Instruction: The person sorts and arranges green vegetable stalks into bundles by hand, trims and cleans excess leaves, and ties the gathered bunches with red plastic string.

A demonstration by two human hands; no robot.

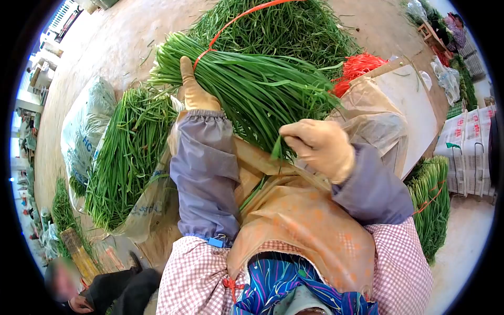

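My left hand (197, 89), in a tan glove, grips a bundle of garlic chives (252, 79) near its pale stem ends, the thumb lying on top and the other fingers hidden underneath. A red tie (212, 42) circles the bundle, and its long loose end runs up to the right. Below the bundle's leafy side, my right hand (323, 147), also gloved, has its fingers pinched together on a loose green leaf (276, 149). A tan plastic apron (294, 220) covers my lap, with a few stray leaves near its upper edge.
Loose chives (283, 26) are heaped behind the bundle. Red ties (362, 65) lie beside a pale board (415, 105) on the right. Another chive pile (128, 152) and a plastic bag (86, 131) stand left. A seated person (115, 289) is at lower left; white crates (470, 152) stand right.
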